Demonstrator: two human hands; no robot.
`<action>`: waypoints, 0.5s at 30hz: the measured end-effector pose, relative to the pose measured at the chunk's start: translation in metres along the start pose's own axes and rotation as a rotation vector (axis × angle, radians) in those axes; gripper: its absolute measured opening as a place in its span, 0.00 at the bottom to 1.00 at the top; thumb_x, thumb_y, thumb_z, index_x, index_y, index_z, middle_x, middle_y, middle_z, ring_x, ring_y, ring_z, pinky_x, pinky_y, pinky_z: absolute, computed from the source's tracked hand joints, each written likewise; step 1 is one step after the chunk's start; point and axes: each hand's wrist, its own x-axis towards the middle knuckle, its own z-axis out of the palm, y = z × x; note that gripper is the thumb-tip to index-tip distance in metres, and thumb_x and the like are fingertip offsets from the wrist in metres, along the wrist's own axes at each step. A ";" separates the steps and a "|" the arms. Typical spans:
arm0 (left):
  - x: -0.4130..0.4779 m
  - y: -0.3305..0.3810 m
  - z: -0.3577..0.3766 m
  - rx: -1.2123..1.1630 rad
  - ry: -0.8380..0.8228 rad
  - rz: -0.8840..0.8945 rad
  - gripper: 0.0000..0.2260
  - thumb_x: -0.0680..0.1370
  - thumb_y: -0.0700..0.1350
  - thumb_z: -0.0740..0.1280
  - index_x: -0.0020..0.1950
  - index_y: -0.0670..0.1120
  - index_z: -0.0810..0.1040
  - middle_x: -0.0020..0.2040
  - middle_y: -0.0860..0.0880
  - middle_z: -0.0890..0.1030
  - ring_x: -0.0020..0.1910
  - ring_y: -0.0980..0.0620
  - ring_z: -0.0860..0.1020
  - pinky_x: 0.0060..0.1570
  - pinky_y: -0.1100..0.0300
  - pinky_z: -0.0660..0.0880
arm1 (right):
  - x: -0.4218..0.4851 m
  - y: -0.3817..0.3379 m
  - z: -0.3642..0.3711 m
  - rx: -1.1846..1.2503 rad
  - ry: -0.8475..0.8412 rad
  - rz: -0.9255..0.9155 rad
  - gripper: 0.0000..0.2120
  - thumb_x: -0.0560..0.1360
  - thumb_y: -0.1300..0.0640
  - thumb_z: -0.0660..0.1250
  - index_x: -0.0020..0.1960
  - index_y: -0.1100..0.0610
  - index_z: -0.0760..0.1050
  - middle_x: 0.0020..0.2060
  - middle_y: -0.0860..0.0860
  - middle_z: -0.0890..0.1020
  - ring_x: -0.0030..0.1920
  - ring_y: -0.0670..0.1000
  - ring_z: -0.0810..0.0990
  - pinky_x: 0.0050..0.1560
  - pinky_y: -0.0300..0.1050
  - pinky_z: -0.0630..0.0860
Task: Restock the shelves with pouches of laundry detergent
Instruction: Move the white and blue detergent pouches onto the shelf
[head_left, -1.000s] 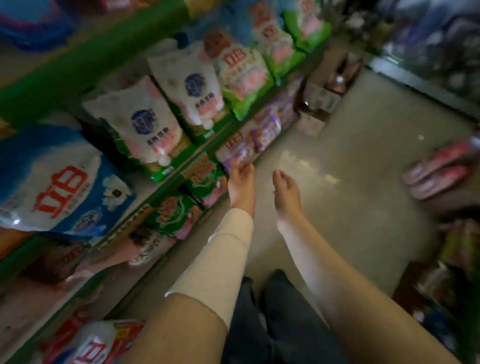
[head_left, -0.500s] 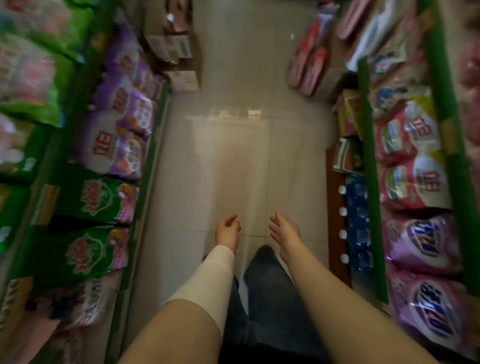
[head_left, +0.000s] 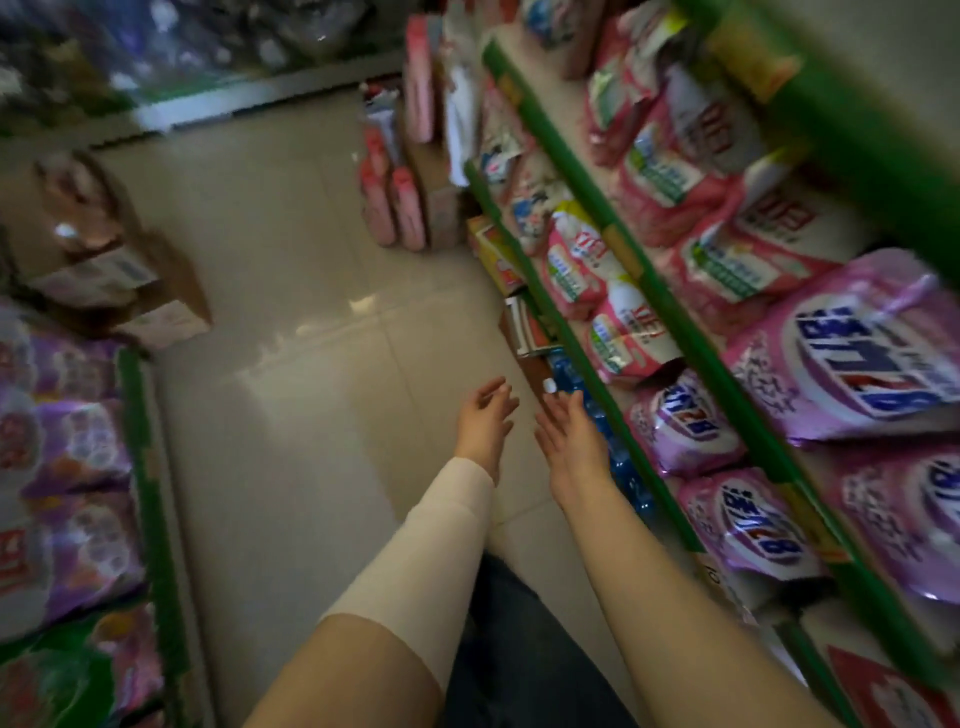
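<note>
From the head view, the left hand (head_left: 485, 415), in a cream sleeve (head_left: 441, 540), and the bare right hand (head_left: 569, 441) are hovering side by side over a tiled floor (head_left: 311, 364). Both are holding nothing, and their fingers are loosely spread. Just right of the right hand, purple detergent pouches (head_left: 685, 423) are lying on a green-edged shelf (head_left: 647, 465). Pink-and-white pouches (head_left: 576, 270) are sitting further ahead on it, and blue bottles (head_left: 623, 467) are standing beneath it. Well to the left of the left hand, more purple pouches (head_left: 78, 441) are filling another shelf, beyond which blurred cardboard boxes (head_left: 130, 291) are sitting.
</note>
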 end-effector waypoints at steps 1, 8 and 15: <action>0.002 0.012 0.019 0.027 -0.063 0.025 0.09 0.81 0.40 0.59 0.61 0.45 0.71 0.51 0.49 0.77 0.51 0.53 0.77 0.48 0.63 0.72 | 0.002 -0.017 0.000 0.083 0.014 -0.053 0.22 0.81 0.47 0.54 0.70 0.57 0.65 0.68 0.54 0.72 0.65 0.54 0.72 0.61 0.46 0.70; -0.005 0.072 0.130 0.183 -0.450 0.113 0.13 0.80 0.42 0.62 0.64 0.44 0.73 0.60 0.45 0.78 0.57 0.50 0.77 0.45 0.64 0.74 | -0.026 -0.140 -0.013 0.297 0.156 -0.416 0.12 0.81 0.47 0.55 0.55 0.51 0.74 0.54 0.49 0.80 0.52 0.47 0.79 0.50 0.41 0.75; -0.068 0.097 0.236 0.210 -0.779 0.315 0.08 0.79 0.37 0.61 0.55 0.46 0.77 0.56 0.46 0.80 0.57 0.48 0.78 0.61 0.56 0.73 | -0.073 -0.217 -0.062 0.446 0.324 -0.706 0.09 0.80 0.53 0.58 0.50 0.53 0.76 0.48 0.49 0.83 0.49 0.47 0.82 0.51 0.42 0.77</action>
